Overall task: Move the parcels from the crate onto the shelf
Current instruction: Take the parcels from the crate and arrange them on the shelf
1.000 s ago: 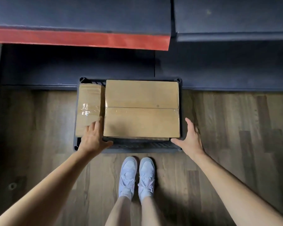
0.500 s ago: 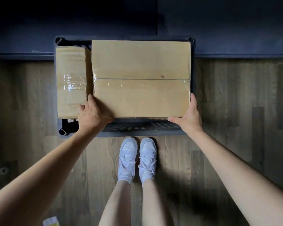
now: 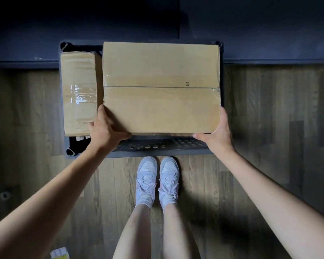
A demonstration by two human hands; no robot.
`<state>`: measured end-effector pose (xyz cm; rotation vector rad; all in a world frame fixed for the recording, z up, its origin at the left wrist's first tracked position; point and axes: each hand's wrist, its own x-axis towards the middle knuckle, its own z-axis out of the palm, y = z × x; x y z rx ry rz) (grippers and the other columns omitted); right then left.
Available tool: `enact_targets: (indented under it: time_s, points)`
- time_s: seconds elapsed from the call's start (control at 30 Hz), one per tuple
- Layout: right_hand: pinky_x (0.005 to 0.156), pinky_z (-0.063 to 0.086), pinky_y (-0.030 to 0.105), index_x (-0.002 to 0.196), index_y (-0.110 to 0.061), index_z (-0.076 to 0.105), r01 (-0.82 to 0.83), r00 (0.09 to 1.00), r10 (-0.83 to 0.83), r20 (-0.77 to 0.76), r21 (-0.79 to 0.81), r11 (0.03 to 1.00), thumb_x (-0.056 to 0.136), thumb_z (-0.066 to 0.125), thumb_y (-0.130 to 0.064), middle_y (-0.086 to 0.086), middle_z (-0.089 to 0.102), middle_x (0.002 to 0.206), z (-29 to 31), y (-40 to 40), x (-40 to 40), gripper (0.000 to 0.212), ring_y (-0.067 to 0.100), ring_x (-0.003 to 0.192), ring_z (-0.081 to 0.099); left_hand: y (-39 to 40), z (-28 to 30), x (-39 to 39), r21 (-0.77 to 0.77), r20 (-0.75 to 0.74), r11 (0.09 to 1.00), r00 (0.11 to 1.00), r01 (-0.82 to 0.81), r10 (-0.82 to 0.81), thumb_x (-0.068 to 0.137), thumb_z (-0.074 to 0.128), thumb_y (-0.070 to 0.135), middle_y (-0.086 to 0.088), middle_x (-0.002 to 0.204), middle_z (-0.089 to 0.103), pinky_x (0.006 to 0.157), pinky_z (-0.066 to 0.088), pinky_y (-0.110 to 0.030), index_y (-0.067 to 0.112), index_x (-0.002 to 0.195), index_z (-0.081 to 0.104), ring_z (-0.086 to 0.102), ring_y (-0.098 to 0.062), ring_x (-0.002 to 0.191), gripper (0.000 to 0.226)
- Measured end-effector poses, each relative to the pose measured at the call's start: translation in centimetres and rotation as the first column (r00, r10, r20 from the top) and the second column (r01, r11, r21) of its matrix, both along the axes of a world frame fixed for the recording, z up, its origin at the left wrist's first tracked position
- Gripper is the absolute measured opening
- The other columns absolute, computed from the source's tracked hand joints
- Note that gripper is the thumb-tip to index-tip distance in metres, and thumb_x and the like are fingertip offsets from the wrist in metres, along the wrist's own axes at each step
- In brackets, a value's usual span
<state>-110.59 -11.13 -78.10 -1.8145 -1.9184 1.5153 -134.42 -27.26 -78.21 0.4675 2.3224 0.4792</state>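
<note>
Two hands now grip the big box [image 3: 161, 86]; a second ago both were spread and short of it, at the near edge of the crate [image 3: 157, 146]. My left hand [image 3: 106, 130] is closed on the box's near left corner, thumb under the near edge, fingers down the gap beside the small parcel [image 3: 79, 94]. My right hand [image 3: 216, 133] clamps the near right corner likewise. I have bent closer, so box and crate fill more of the view. Whether the box has left the crate floor, I cannot tell; it sits over the crate's right side. Small parcel lies untouched along the left wall. Beyond the far edge runs the dark shelf [image 3: 269, 43]. Judgement: grasp secured, lift is next; both parcels remain to be moved.
</note>
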Motion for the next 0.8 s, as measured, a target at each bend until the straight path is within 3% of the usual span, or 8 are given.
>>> enact_targets:
  time_s: [0.1, 0.2, 0.33, 0.43, 0.5, 0.57, 0.67, 0.8]
  points:
    - [0.09, 0.028, 0.007, 0.142, -0.009, 0.023, 0.024, 0.999, -0.025, -0.025, -0.018, 1.0, 0.057, 0.082, 0.003, 0.004, 0.042, 0.138, 1.9, -0.4, 0.4, 0.104, 0.011, 0.119, 0.04, 0.0, 1.9, -0.3, 0.133, 0.082, 0.99, 0.996, -0.055, 0.044, 0.048, 0.088, 0.007, -0.008, 0.121, 0.04, 0.098, 0.042, -0.052, 0.009, 0.133, 0.029, 0.044, -0.035, 0.114, 0.103]
    - [0.093, 0.025, 0.008, 0.144, -0.011, 0.021, 0.043, 0.998, -0.044, -0.045, -0.04, 0.998, 0.059, 0.081, 0.002, 0.002, 0.038, 0.142, 4.5, -0.9, 0.7, 0.105, 0.008, 0.123, 0.037, -0.1, 4.9, -0.4, 0.19, 0.113, 0.98, 0.993, -0.054, 0.033, 0.039, 0.084, 0.018, -0.001, 0.11, 0.036, 0.09, 0.047, -0.056, 0.012, 0.124, 0.032, 0.047, -0.032, 0.104, 0.1]
    - [0.095, 0.024, 0.009, 0.145, -0.015, 0.018, 0.066, 0.995, -0.07, -0.069, -0.053, 0.996, 0.06, 0.081, 0.001, -0.001, 0.034, 0.145, 9.2, -1.8, 0.5, 0.107, 0.004, 0.123, 0.034, -0.9, 9.8, -0.4, 0.215, 0.082, 0.975, 0.996, -0.057, 0.04, 0.038, 0.082, 0.023, -0.001, 0.111, 0.037, 0.085, 0.05, -0.054, 0.015, 0.123, 0.033, 0.05, -0.036, 0.104, 0.098]
    - [0.097, 0.025, 0.012, 0.145, -0.015, 0.019, 0.083, 0.992, -0.086, -0.091, -0.038, 0.996, 0.059, 0.081, 0.002, -0.003, 0.034, 0.144, 13.3, -2.6, 0.5, 0.108, 0.006, 0.125, 0.034, -1.5, 13.9, -0.8, 0.235, 0.057, 0.972, 0.998, -0.029, 0.016, 0.037, 0.082, 0.025, -0.009, 0.11, 0.042, 0.073, 0.053, -0.049, 0.021, 0.117, 0.035, 0.053, -0.041, 0.099, 0.093]
    - [0.105, 0.031, 0.022, 0.145, -0.015, 0.02, 0.091, 0.99, -0.093, -0.108, -0.02, 0.996, 0.058, 0.082, 0.001, 0.0, 0.037, 0.144, 16.6, -2.9, 0.5, 0.108, 0.011, 0.127, 0.038, -1.6, 17.2, -1.1, 0.242, 0.047, 0.97, 0.999, -0.011, -0.001, 0.038, 0.082, 0.028, -0.009, 0.107, 0.043, 0.065, 0.053, -0.049, 0.031, 0.108, 0.036, 0.053, -0.041, 0.094, 0.084]
    - [0.108, 0.034, 0.035, 0.144, -0.018, 0.021, 0.098, 0.987, -0.098, -0.125, -0.01, 0.995, 0.057, 0.082, -0.001, 0.001, 0.041, 0.143, 19.9, -3.2, 0.5, 0.108, 0.016, 0.128, 0.041, -1.4, 21.1, -1.3, 0.262, 0.034, 0.965, 0.999, 0.006, -0.015, 0.035, 0.081, 0.037, -0.005, 0.103, 0.042, 0.066, 0.053, -0.051, 0.035, 0.098, 0.035, 0.053, -0.039, 0.092, 0.077]
    - [0.103, 0.037, 0.03, 0.144, -0.022, 0.022, 0.119, 0.978, -0.115, -0.172, 0.009, 0.993, 0.056, 0.082, -0.001, -0.001, 0.045, 0.138, 25.0, -3.3, 0.6, 0.108, 0.016, 0.124, 0.045, -0.8, 27.5, -1.4, 0.325, -0.004, 0.945, 0.999, 0.036, -0.037, 0.033, 0.079, 0.036, -0.002, 0.106, 0.038, 0.073, 0.048, -0.033, 0.025, 0.12, 0.038, 0.05, -0.028, 0.092, 0.097]
    - [0.086, 0.042, 0.024, 0.138, -0.022, 0.03, 0.126, 0.965, -0.099, -0.242, 0.098, 0.987, 0.055, 0.082, 0.002, -0.003, 0.053, 0.124, 32.5, -2.9, 0.5, 0.101, 0.016, 0.113, 0.05, -0.6, 35.7, -1.1, 0.398, -0.077, 0.913, 0.995, 0.087, -0.061, 0.052, 0.087, 0.001, -0.001, 0.112, 0.034, 0.071, 0.037, -0.023, 0.012, 0.138, 0.029, 0.042, -0.02, 0.097, 0.104]
